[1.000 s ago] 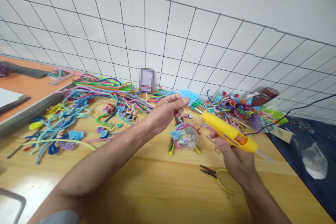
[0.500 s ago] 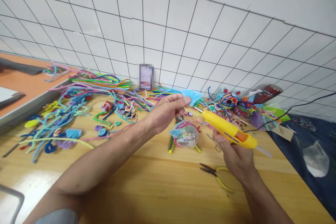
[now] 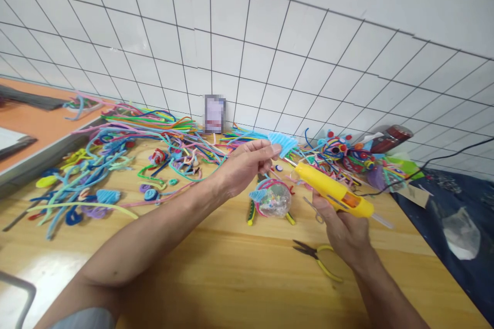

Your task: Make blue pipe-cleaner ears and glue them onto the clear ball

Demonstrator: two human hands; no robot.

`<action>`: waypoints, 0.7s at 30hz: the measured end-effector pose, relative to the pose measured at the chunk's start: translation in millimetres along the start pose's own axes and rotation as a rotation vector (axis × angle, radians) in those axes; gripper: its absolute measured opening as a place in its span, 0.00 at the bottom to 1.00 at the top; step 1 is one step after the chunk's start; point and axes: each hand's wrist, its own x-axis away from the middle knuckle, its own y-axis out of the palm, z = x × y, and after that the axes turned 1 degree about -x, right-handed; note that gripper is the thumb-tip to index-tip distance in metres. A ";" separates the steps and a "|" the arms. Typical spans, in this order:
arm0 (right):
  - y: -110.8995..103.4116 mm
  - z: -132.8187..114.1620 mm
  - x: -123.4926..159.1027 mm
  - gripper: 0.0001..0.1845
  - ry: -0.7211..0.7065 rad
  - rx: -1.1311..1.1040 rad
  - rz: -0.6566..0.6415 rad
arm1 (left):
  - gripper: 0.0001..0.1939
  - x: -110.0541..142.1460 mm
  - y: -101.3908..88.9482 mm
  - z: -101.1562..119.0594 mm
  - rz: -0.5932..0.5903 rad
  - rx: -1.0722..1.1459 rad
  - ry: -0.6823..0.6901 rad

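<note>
My left hand [image 3: 252,162] pinches a light-blue piece of wound pipe cleaner [image 3: 283,144] between thumb and fingers. In my right hand [image 3: 345,231] is a yellow hot glue gun [image 3: 334,190], a clear glue stick poking from its back end. Its metal nozzle points up-left and meets or nearly meets the lower edge of the blue piece; I cannot tell whether they touch. Below my hands sits a clear ball [image 3: 276,200] with colourful bits inside, pink and blue pipe cleaners around it and a small blue wound piece [image 3: 258,194] at its left. Yellow-and-black handles show under the ball.
Pliers with yellow handles [image 3: 318,259] lie in front of my right hand. Loose pipe cleaners [image 3: 88,175] spread over the left side. A phone [image 3: 214,114] leans on the tiled wall. Colourful figures [image 3: 337,146] and a dark red can [image 3: 392,138] stand at the back right, near a black cord [image 3: 428,162].
The glue gun and my right hand have shifted very slightly left. My left hand keeps its pinch on the blue piece, almost still.
</note>
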 end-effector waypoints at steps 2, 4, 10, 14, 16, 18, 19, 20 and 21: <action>0.3 -0.4 -0.3 0.11 -0.011 -0.004 0.005 | 0.27 0.0 0.4 0.3 0.002 0.003 -0.005; 0.7 -0.2 -0.2 0.11 -0.011 0.000 0.005 | 0.28 0.2 0.8 0.8 0.005 0.008 -0.011; 0.8 5.2 3.3 0.14 0.040 0.005 0.008 | 0.28 1.6 2.7 2.9 0.007 0.019 -0.002; 0.8 7.1 4.2 0.14 0.052 0.002 0.018 | 0.27 2.4 3.5 3.0 0.009 0.033 -0.008; 0.9 6.8 3.8 0.13 0.055 -0.008 0.020 | 0.27 2.4 3.4 2.5 0.007 0.036 -0.012; 0.5 6.2 3.5 0.12 0.046 -0.011 0.036 | 0.26 2.2 3.2 2.0 0.009 0.035 -0.016; 0.0 6.0 3.4 0.12 0.043 -0.010 0.050 | 0.27 2.1 3.1 1.9 0.011 0.033 -0.019; -0.5 5.9 3.4 0.12 0.046 -0.010 0.069 | 0.27 2.1 3.0 1.8 0.014 0.029 -0.021; -1.1 5.9 3.4 0.12 0.059 -0.011 0.088 | 0.27 2.1 2.9 1.8 0.013 0.026 -0.023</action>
